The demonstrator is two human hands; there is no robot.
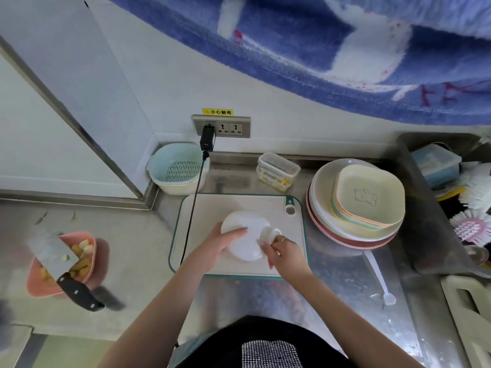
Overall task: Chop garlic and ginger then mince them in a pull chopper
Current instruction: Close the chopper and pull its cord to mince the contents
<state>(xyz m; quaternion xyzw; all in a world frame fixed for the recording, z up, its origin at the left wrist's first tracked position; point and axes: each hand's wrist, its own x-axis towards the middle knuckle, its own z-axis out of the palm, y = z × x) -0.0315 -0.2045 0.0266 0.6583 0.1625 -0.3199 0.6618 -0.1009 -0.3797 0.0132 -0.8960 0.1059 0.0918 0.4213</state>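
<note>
The pull chopper (243, 236) is kept upright on the cutting board (265, 205), lid up, steadied by the flat-fingered left hand (225, 239); its pull handle (268, 235) is pinched by the right hand (283, 251).

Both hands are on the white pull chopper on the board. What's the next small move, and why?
Probably pull the handle outward with the right hand, whose fingers pinch it. The left hand rests on the pull chopper lid, bracing it on the cutting board, and the cleaver lies aside on the pink dish.
</note>
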